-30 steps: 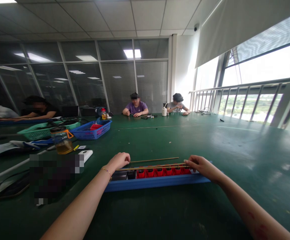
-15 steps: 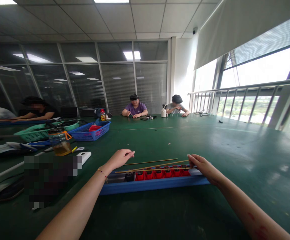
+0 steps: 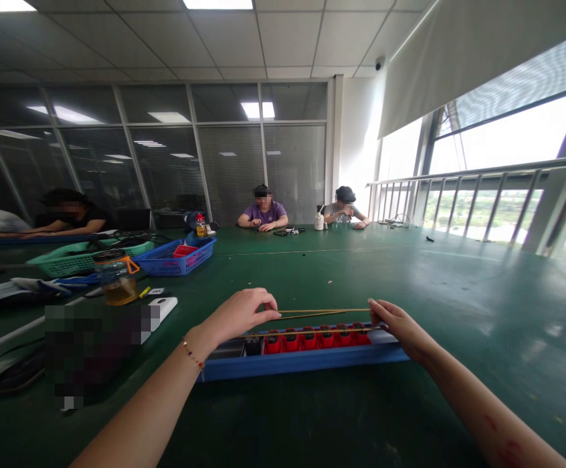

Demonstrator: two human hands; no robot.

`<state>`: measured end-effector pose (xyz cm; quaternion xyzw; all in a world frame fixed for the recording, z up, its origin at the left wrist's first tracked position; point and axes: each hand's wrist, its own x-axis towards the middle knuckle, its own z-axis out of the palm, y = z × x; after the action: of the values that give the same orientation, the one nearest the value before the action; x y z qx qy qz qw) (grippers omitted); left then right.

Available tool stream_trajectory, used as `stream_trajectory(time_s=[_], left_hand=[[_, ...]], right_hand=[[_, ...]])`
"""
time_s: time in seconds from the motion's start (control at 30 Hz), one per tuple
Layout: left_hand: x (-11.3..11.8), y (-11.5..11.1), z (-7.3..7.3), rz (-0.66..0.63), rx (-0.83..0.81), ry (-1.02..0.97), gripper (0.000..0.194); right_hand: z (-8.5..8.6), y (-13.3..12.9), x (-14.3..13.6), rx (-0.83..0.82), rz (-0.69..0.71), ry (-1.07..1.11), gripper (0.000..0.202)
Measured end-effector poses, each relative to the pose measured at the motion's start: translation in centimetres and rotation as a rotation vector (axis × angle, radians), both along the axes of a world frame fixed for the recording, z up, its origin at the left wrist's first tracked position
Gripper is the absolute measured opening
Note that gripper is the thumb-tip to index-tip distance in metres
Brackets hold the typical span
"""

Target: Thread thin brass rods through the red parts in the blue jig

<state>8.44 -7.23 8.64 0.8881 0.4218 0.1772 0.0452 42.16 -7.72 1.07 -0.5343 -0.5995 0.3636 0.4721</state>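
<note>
My left hand (image 3: 244, 312) is above the left part of a long blue tray (image 3: 302, 365), with thumb and forefinger bent together at a thin yellowish stick (image 3: 324, 311). My right hand (image 3: 393, 320) pinches the other end of this stick above the tray's right end. The stick runs nearly level between both hands. Along the tray lies a second thin stick (image 3: 319, 332). A third thin stick (image 3: 317, 314) rests on the table just behind. Inside the tray stand several red holders (image 3: 309, 340) with dark tops, and a black piece (image 3: 253, 345) left of them.
The green table (image 3: 385, 266) carries a blue basket (image 3: 178, 260), a green basket (image 3: 63, 260) and a jar (image 3: 118, 283) with an orange loop on the left. A white object (image 3: 162, 317) lies closer. Several people sit farther off, one in purple (image 3: 265, 213).
My left hand has moved slightly right, and its fingers have closed at the stick. The stick's left end has risen, so it now lies nearly level. My right hand is almost still.
</note>
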Motion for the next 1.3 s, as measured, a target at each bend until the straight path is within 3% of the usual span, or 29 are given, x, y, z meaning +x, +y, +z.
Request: stream_trajectory(time_s=[0.2, 0.37, 0.5, 0.63, 0.87, 1.03, 1.3], left_hand=[[-0.1, 0.3, 0.0, -0.006, 0.017, 0.018, 0.025], [-1.3, 1.9, -0.5, 0.107, 0.044, 0.025, 0.024], [-2.5, 3.4, -1.9, 0.184, -0.004, 0.062, 0.022], [-3.0, 4.7, -4.1, 0.169, -0.094, 0.097, 0.018], [-3.5, 6.5, -7.3, 0.182, -0.209, 0.085, 0.018], [-4.2, 7.3, -8.2, 0.225, -0.226, 0.066, 0.017], [-4.3, 7.5, -8.5, 0.267, -0.231, 0.063, 0.017]], right_hand=[[0.0, -0.1, -0.2, 0.023, 0.025, -0.011, 0.039], [0.2, -0.3, -0.6, -0.007, -0.067, 0.008, 0.036], [0.3, -0.4, -0.7, 0.008, -0.078, -0.068, 0.040], [0.1, -0.4, -0.7, 0.050, 0.006, -0.242, 0.037], [0.0, -0.6, -0.5, 0.059, 0.012, -0.414, 0.037], [0.4, -0.9, -0.7, 0.045, -0.009, -0.497, 0.039], [-0.1, -0.6, -0.3, 0.025, 0.041, -0.555, 0.046]])
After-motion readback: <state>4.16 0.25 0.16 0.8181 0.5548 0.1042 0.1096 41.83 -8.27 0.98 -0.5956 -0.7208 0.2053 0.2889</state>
